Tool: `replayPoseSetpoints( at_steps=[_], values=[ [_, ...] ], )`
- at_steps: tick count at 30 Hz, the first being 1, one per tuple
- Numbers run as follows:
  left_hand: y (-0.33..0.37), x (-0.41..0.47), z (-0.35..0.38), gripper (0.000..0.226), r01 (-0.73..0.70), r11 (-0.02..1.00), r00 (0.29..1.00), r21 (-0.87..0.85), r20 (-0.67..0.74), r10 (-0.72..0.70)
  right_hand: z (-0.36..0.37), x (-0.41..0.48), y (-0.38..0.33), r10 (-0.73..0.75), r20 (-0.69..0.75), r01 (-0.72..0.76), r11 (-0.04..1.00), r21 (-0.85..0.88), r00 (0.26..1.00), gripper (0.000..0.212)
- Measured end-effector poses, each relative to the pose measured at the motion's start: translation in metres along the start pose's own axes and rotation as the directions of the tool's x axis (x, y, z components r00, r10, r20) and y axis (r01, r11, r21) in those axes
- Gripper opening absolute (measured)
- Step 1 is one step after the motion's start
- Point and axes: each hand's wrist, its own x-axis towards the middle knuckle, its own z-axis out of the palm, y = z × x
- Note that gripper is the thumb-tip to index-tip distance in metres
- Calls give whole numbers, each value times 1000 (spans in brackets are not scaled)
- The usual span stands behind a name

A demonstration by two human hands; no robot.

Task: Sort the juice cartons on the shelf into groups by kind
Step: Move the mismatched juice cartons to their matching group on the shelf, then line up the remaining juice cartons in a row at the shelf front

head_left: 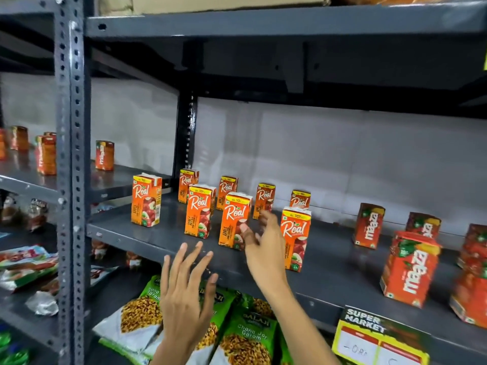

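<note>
Empty hands point(184, 293) before grey shelf point(163, 241)

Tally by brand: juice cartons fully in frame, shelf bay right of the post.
Orange Real apple juice cartons: 8
Red Maaza juice cartons: 3
Total: 11
The right frame edge crops further red ones, not counted.

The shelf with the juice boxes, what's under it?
Under the shelf lie green snack bags. Both hands cover parts of them, so I can't see more.
</note>
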Motion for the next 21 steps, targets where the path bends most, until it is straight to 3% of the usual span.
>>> replayPoseSetpoints(
  at_steps=[6,10,16,21],
  values=[
    [51,4,1,35,16,986,989,-164,-146,-40,-62,-30,-28,-256,47,230,924,305,965,22],
    [106,-2,10,33,-17,956,978,-294,-203,-45,-117,-42,-37,-351,48,296,848,439,935,18],
    [215,-18,37,29,-151,860,983,-487,-163,80,-234,-64,-25,-401,-130,421,850,316,907,23],
    [315,-43,66,26,-233,759,967,-607,-65,245,-340,-69,21,-334,-322,389,913,124,886,22]
  ],
)
